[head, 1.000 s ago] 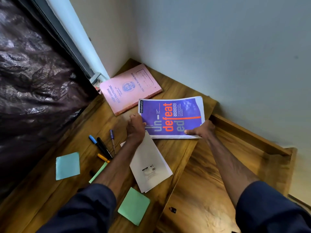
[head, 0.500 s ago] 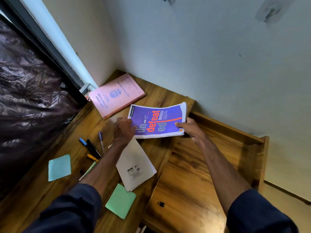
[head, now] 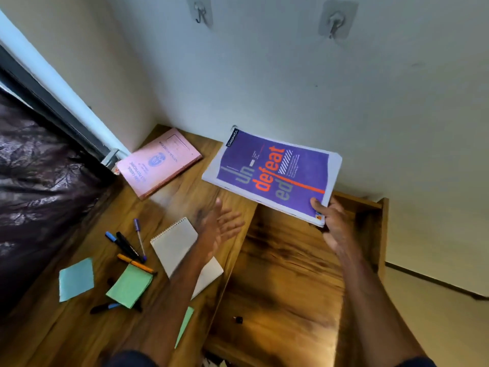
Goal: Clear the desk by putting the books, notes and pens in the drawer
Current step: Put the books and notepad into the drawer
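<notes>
Purple book (head: 272,176) lifted off surface (head: 185,194), now tilted above open drawer (head: 285,282). Right hand (head: 330,221) pinches one corner only; left hand (head: 219,229) let go, fingers spread. Risk: book pivots, slips, lands askew.

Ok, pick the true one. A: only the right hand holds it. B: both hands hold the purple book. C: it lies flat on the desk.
A: the right hand grips the purple book by its corner in the air; the left hand is open, off it.
</notes>
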### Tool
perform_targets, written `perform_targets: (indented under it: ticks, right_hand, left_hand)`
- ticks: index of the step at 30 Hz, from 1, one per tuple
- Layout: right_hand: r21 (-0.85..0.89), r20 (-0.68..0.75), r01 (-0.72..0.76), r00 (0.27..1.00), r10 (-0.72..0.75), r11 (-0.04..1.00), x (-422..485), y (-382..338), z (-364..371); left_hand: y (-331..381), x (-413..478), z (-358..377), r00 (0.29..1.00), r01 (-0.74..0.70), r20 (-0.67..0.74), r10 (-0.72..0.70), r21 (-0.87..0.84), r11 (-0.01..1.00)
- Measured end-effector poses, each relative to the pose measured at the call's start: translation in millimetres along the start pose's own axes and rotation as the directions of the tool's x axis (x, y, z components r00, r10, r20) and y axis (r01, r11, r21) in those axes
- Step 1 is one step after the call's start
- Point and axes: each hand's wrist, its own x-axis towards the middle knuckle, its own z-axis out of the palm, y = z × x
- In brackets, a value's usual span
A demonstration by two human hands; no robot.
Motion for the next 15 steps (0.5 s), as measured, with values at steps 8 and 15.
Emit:
perform_targets:
  ticks: [8, 15]
  right_hand:
    - [-0.136, -0.11, -0.179, 0.98, 0.165, 0.974, -5, 30, -126]
    - [-0.34, -0.339, -0.246, 0.932, 0.126, 0.908, 28, 72, -156]
  left_hand:
    - [-21, 33, 48, 0.999, -0.003, -0.054, 0.003, 0.009, 1.0]
    - [-73, 69, 81, 0.988, 0.114, -0.115, -0.1, 0.117, 0.987]
